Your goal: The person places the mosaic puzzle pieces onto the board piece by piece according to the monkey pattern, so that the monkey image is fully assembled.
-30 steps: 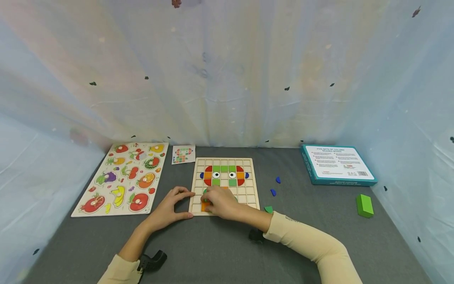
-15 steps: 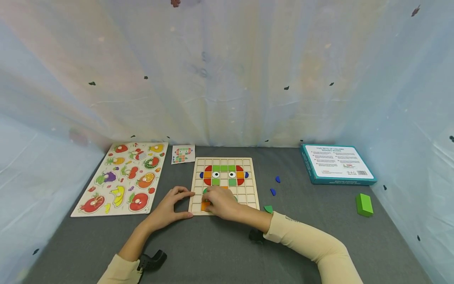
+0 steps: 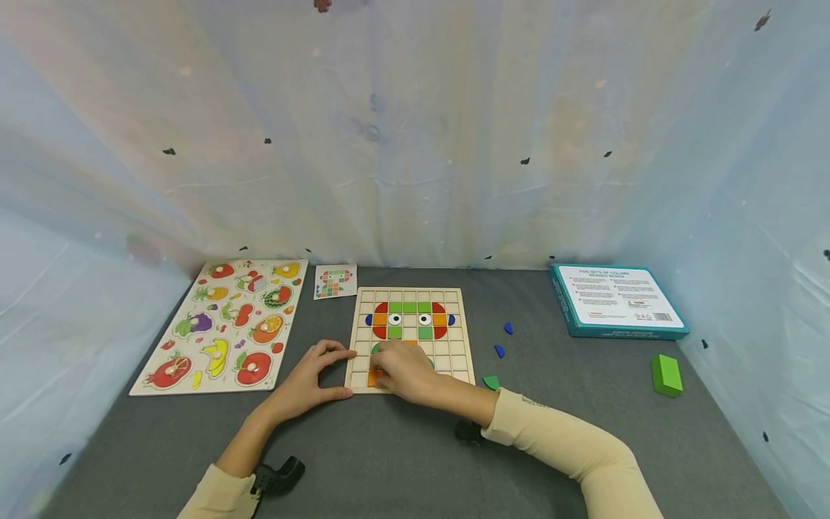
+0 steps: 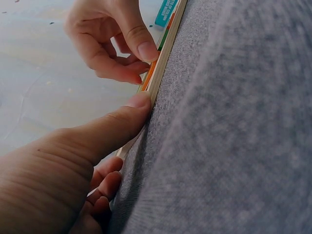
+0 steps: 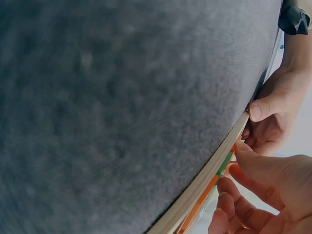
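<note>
A wooden grid board (image 3: pixel 454 349) lies mid-table, with a face of red, green and orange tiles on it. My left hand (image 3: pixel 310 380) holds its near left corner, the thumb (image 4: pixel 127 116) pressed against the board's front edge (image 4: pixel 165 53). Over the lower left cells, my right hand (image 3: pixel 403 369) has its fingertips (image 4: pixel 139 48) curled onto an orange tile (image 3: pixel 373 378), pinching it at the edge. The right wrist view shows the board's edge (image 5: pixel 200 192), a green tile (image 5: pixel 224 164) and both hands meeting there.
A fruit peg puzzle (image 3: pixel 227 324) lies at the left and a small pattern card (image 3: pixel 335 282) behind the board. To the right sit two blue pieces (image 3: pixel 509 328), a green piece (image 3: pixel 491 382), a teal box (image 3: pixel 616 299) and a green block (image 3: pixel 666 375).
</note>
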`<state>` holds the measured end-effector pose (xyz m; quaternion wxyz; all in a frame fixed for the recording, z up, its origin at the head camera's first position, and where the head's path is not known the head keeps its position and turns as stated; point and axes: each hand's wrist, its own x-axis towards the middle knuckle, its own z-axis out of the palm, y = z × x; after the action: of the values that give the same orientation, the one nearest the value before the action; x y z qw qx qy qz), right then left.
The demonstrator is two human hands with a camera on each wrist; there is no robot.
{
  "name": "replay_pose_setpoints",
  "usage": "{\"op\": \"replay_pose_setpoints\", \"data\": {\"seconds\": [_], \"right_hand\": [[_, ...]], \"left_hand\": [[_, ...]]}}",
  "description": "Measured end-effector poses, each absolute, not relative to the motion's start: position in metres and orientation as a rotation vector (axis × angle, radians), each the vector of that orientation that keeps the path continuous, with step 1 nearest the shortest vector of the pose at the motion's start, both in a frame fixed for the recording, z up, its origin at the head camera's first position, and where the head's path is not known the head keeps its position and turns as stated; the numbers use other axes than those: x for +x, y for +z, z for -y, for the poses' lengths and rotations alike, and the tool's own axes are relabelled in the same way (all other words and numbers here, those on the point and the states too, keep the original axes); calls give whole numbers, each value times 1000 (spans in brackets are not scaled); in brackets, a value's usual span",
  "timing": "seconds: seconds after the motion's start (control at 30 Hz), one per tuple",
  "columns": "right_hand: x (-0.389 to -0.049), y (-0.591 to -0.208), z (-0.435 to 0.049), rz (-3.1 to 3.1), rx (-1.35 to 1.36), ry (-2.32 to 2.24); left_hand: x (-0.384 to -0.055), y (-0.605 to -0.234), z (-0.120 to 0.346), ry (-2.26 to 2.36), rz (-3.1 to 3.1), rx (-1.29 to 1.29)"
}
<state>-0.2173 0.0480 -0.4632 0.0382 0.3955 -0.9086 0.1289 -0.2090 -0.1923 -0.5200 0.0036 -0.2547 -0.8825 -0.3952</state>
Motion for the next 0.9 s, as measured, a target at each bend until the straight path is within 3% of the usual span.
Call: {"op": "replay_pose_setpoints", "data": {"seconds": [0.47,0.9], "right_hand": [[-212,-453,-62,2779,1189,302],[-212,-444,-207,3069,877,736]], "left_hand": [[-209,-519,192,-1225,2769,-805],[-208,-519,192,-1225,2780,-788]]}}
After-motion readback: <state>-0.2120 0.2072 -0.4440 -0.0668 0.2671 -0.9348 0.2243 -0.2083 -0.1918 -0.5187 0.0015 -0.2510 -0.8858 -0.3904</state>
